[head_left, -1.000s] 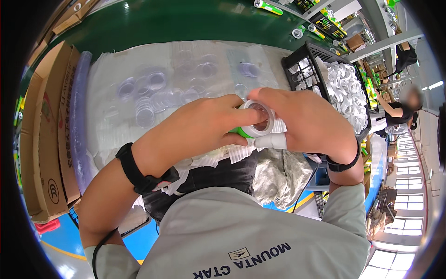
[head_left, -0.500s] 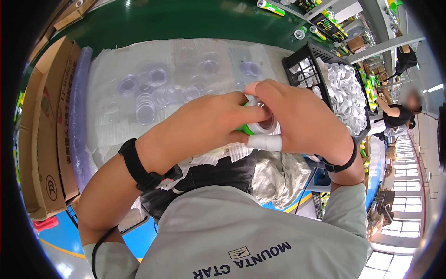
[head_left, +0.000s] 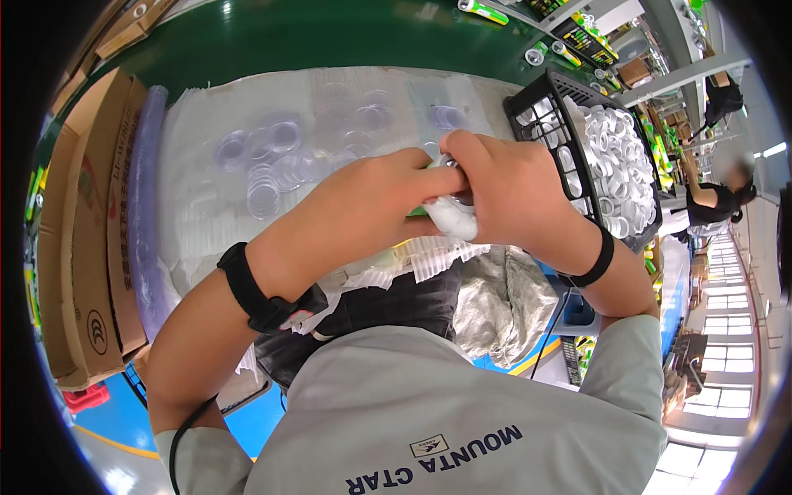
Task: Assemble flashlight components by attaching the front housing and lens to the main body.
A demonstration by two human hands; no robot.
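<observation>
My left hand (head_left: 384,196) is closed around the body of a green flashlight (head_left: 418,211), of which only small green and silvery parts show between the fingers. Over its head end my right hand (head_left: 518,188) is curled, fingertips close to the left hand's. White wrapping (head_left: 454,218) covers my right thumb. Both hands meet above the near part of a covered table (head_left: 194,194). Beyond my left forearm lie loose clear round lenses (head_left: 264,200), some overlapping in a row. Stacked clear plastic pieces (head_left: 433,258) sit below the hands, near my lap.
A black crate (head_left: 575,153) full of white rings (head_left: 617,177) stands right of my right hand. At left are an open cardboard box (head_left: 91,231) and a clear plastic roll (head_left: 148,214). More flashlights (head_left: 483,11) lie at the back; another person (head_left: 714,198) is far right.
My right hand has turned and closed further over the flashlight's head, its wrapped thumb swinging up. The open ring end seen before is now mostly covered. Both hands have shifted slightly.
</observation>
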